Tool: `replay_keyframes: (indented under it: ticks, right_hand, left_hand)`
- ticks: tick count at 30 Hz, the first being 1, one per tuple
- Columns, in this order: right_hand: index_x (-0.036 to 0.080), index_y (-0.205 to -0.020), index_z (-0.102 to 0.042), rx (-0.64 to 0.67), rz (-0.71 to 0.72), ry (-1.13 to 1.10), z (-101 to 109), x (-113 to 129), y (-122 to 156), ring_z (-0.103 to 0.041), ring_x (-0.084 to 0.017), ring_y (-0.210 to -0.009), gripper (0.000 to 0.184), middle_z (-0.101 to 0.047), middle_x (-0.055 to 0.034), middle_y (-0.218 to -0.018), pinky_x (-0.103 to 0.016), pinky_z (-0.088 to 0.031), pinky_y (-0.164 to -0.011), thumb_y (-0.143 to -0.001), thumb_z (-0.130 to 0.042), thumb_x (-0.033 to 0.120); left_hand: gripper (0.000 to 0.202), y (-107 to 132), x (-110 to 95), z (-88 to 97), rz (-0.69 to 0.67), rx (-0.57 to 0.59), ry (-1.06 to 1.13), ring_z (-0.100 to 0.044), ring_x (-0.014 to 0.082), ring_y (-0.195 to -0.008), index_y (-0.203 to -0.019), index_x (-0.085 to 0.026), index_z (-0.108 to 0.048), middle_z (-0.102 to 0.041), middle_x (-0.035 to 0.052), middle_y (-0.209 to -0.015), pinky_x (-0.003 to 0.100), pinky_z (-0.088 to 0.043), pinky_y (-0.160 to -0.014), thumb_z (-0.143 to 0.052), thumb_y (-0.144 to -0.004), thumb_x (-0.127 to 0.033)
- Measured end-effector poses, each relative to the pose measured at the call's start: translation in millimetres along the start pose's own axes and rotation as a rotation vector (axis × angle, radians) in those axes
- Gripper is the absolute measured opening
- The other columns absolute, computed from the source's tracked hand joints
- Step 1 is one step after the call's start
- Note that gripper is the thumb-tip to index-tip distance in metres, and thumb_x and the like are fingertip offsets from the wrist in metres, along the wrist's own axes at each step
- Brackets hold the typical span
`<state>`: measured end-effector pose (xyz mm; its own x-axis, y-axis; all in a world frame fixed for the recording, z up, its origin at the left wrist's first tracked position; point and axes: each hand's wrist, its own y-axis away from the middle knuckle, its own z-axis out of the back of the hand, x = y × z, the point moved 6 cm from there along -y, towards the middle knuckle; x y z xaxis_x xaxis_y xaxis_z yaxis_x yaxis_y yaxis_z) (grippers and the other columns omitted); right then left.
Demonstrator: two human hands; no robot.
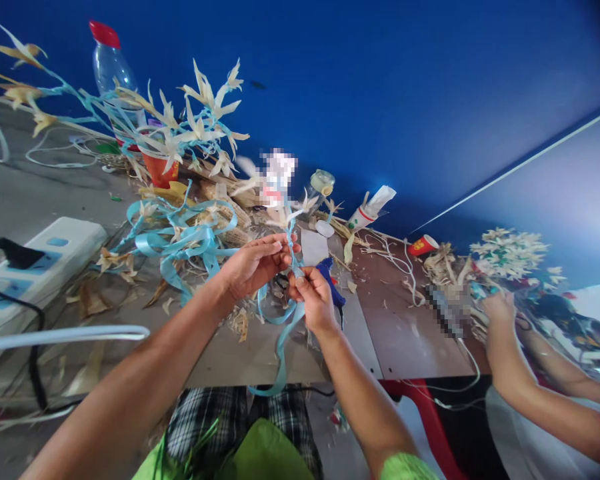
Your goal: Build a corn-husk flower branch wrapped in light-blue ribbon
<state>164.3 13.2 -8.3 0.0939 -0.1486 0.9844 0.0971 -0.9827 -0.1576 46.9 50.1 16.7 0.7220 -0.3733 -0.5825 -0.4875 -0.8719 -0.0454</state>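
While the light-blue ribbon hangs over the table edge, the right hand pinches it and the left hand grips the husk-flower stem just above; beyond lie ribbon loops, flower branches, then a red-capped plastic bottle

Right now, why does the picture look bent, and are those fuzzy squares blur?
Head view: wide-lens distortion tilts the table; the two squares are pixelated blocks, not focus blur; left hand, right hand and blue ribbon look sharp, evenly lit, without glare.
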Motion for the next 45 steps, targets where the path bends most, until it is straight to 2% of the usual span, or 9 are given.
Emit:
replay_keyframes:
  ticks: [3,10,18,21,24,28,32,40,45]
  right_hand:
    - [0.02,-0.077,-0.048,0.019,-0.045,-0.102,-2,0,0,-0.034,-0.005,-0.047,0.027,-0.049,0.0036,-0.067,-0.022,-0.027,-0.046,-0.075,-0.064,0.041]
    - [0.019,-0.076,-0.048,0.05,-0.095,-0.116,-6,-3,3,-0.035,-0.005,-0.047,0.03,-0.051,0.0031,-0.068,-0.021,-0.026,-0.045,-0.073,-0.065,0.044]
    - [0.021,-0.079,-0.05,0.086,0.065,0.199,-4,-3,2,-0.045,-0.01,-0.051,0.025,-0.051,0.0031,-0.061,-0.026,-0.037,-0.051,-0.082,-0.056,0.044]
    - [0.021,-0.079,-0.051,0.079,0.137,0.352,-5,0,5,-0.048,-0.012,-0.054,0.02,-0.052,0.0021,-0.061,-0.028,-0.04,-0.055,-0.086,-0.053,0.04]
    - [0.021,-0.08,-0.05,0.096,0.106,0.313,-9,-1,7,-0.049,-0.012,-0.053,0.019,-0.053,0.0023,-0.061,-0.027,-0.04,-0.053,-0.086,-0.053,0.039]
    - [0.022,-0.08,-0.045,0.068,0.003,0.001,-9,0,4,-0.048,-0.01,-0.047,0.024,-0.049,0.0048,-0.063,-0.025,-0.037,-0.048,-0.081,-0.058,0.043]
    - [0.024,-0.08,-0.04,-0.007,-0.073,-0.211,-2,2,-2,-0.042,-0.007,-0.042,0.033,-0.044,0.0072,-0.062,-0.025,-0.036,-0.046,-0.074,-0.064,0.046]
    - [0.024,-0.082,-0.042,0.004,-0.076,-0.273,6,-3,-6,-0.033,-0.005,-0.038,0.023,-0.041,0.0074,-0.063,-0.023,-0.032,-0.042,-0.078,-0.059,0.039]
    - [0.024,-0.081,-0.041,0.06,-0.139,-0.33,-2,-3,-5,-0.035,-0.005,-0.037,0.031,-0.043,0.008,-0.062,-0.023,-0.034,-0.043,-0.073,-0.065,0.041]
  left_hand:
    - [0.019,-1,-3,3.7,-0.041,-0.01,-0.027,-0.05,0.0055,-0.055,-0.087,-0.011,-0.068,-0.066,0.0062,-0.08,0.02,-0.045,-0.058,-0.07,-0.068,-0.012]
    - [0.019,-2,-8,5.1,-0.114,-0.081,-0.186,-0.047,0.0045,-0.051,-0.069,-0.012,-0.063,-0.064,0.0028,-0.07,0.018,-0.036,-0.048,-0.078,-0.061,-0.02]
    - [0.029,-1,-13,3.9,-0.284,-0.229,-0.409,-0.035,0.0043,-0.047,-0.06,-0.015,-0.053,-0.051,-0.0036,-0.054,0.019,-0.026,-0.045,-0.078,-0.061,-0.029]
    - [0.024,-2,-13,5.9,-0.317,-0.267,-0.515,-0.034,0.0046,-0.049,-0.06,-0.014,-0.054,-0.046,-0.0048,-0.053,0.019,-0.025,-0.046,-0.076,-0.063,-0.024]
    - [0.021,-2,-13,8.4,-0.304,-0.304,-0.569,-0.033,0.0044,-0.049,-0.06,-0.014,-0.055,-0.043,-0.0053,-0.052,0.019,-0.023,-0.045,-0.076,-0.064,-0.019]
    - [0.017,-1,-7,2.5,-0.163,-0.157,-0.374,-0.043,0.0058,-0.051,-0.07,-0.013,-0.061,-0.051,-0.0017,-0.059,0.019,-0.032,-0.049,-0.072,-0.07,-0.026]
    - [0.023,2,-2,-6.1,-0.046,0.018,-0.156,-0.057,0.0101,-0.066,-0.093,-0.013,-0.066,-0.064,0.0056,-0.085,0.025,-0.046,-0.067,-0.069,-0.07,-0.018]
    - [0.015,-1,1,3.1,-0.078,-0.023,-0.174,-0.054,0.0071,-0.057,-0.08,-0.012,-0.068,-0.068,0.0075,-0.086,0.023,-0.045,-0.06,-0.073,-0.068,-0.019]
    - [0.017,1,-1,-2.6,-0.118,-0.033,-0.214,-0.049,0.005,-0.054,-0.068,-0.013,-0.062,-0.064,0.0036,-0.078,0.019,-0.04,-0.054,-0.076,-0.066,-0.023]
